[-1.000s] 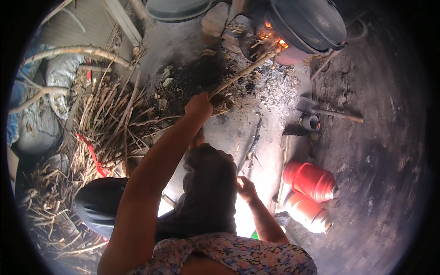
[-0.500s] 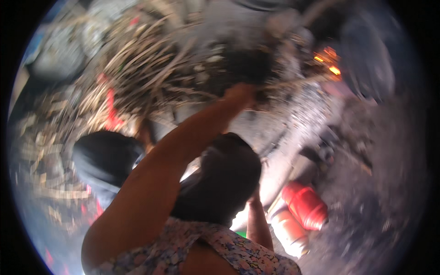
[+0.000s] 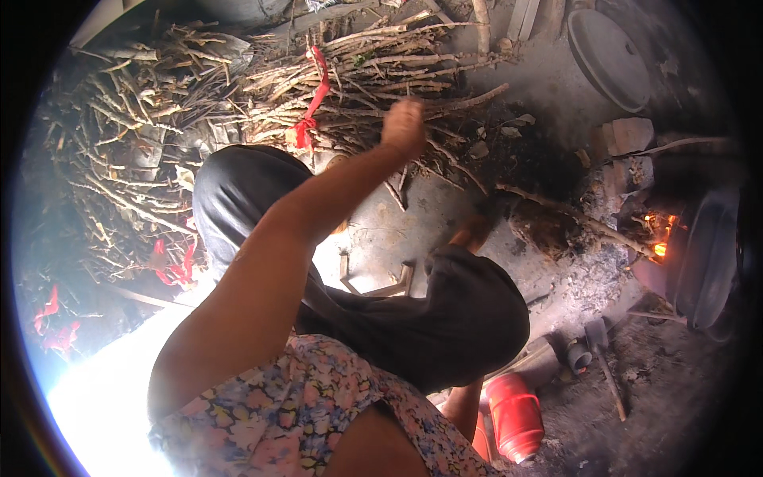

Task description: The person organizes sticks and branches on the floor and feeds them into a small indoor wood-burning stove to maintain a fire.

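My left hand [image 3: 405,129] reaches over a bundle of dry sticks [image 3: 373,71], its fingers curled closed. A thick stick [image 3: 479,96] runs out to the right beside it; whether the fist grips that one I cannot make out. A red cloth strip [image 3: 318,94] hangs over the bundle left of the hand. Only my right forearm [image 3: 465,407] shows, behind my bent right knee; the hand is hidden. Farther right, a long branch [image 3: 568,213] lies with its far end at the fire [image 3: 660,247] in the stove opening.
A dark round pot [image 3: 710,258] sits by the fire. A large round lid [image 3: 608,60] leans at the back right. Near my right knee are a red flask-like container [image 3: 515,417], a grey cup [image 3: 579,356] and a small shovel [image 3: 608,370]. More twigs [image 3: 127,159] spread leftward.
My view has swung, so the fire and stove sit farther right and lower. My left hand has gone from near the branch's outer end to over the stick bundle on the left.
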`<move>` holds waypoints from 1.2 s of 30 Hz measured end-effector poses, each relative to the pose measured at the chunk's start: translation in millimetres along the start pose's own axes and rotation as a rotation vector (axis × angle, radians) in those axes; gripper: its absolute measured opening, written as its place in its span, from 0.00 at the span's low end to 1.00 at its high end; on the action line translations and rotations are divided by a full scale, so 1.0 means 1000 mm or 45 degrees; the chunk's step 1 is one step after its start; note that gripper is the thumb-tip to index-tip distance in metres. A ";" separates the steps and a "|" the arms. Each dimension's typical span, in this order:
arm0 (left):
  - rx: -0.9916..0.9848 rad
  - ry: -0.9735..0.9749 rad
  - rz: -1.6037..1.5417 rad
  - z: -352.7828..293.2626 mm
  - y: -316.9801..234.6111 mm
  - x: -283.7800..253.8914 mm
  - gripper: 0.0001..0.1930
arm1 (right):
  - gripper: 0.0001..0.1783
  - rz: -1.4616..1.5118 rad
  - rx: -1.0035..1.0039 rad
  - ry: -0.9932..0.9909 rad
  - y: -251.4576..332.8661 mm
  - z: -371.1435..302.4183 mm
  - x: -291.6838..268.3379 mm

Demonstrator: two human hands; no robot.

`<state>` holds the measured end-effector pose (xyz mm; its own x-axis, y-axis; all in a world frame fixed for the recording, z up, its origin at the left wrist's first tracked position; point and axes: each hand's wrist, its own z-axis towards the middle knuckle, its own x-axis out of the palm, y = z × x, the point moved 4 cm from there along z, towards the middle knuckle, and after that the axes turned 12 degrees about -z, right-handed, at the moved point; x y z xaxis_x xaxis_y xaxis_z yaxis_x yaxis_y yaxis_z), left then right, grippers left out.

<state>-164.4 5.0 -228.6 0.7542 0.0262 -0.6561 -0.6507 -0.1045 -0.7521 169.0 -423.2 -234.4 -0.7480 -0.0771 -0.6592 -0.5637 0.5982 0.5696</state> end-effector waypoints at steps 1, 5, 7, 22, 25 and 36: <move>0.207 -0.109 0.393 0.010 0.029 -0.007 0.25 | 0.11 -0.007 -0.012 0.005 0.004 0.002 0.000; 0.027 0.418 0.634 0.025 0.051 0.001 0.23 | 0.11 -0.066 -0.001 -0.045 0.005 0.009 -0.022; 0.217 0.372 0.623 0.019 0.055 -0.011 0.17 | 0.11 -0.084 -0.022 -0.025 0.014 0.012 -0.018; 1.009 0.497 -0.056 -0.080 -0.145 -0.049 0.10 | 0.21 -0.839 -0.943 -1.068 0.258 0.067 -0.148; 0.938 0.700 -0.024 -0.093 -0.156 -0.048 0.12 | 0.32 -0.974 -0.996 -0.896 0.296 0.064 -0.171; 1.170 0.410 -0.087 -0.055 -0.195 -0.165 0.09 | 0.27 -0.759 -1.146 -0.720 0.321 0.076 -0.157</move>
<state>-157.5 -34.1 29.8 0.6921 -0.2836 -0.6638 -0.3171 0.7067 -0.6325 132.4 -158.5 14.2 -0.1573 0.3417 -0.9266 -0.9761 -0.1964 0.0933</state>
